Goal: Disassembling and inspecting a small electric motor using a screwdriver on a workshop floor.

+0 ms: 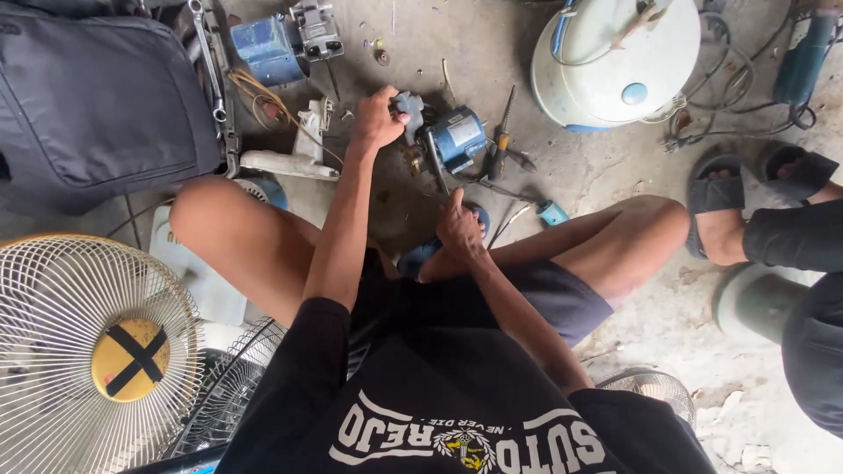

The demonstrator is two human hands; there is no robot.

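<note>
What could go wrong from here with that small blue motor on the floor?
1. The left hand grips a grey fitting at the end of the small blue electric motor; the right hand is off it, so the motor may roll.
2. Loose screwdrivers lie against the motor and could be knocked away.

A pale rectangular label [464, 133] sits on the side of the small blue motor [457, 140] on the concrete floor [606, 175], near the middle of the view. At lower left, the fan [79, 351] carries a round yellow badge [131, 360] at the hub of its wire grille, crossed by two black strips. No packages or screens show.
</note>
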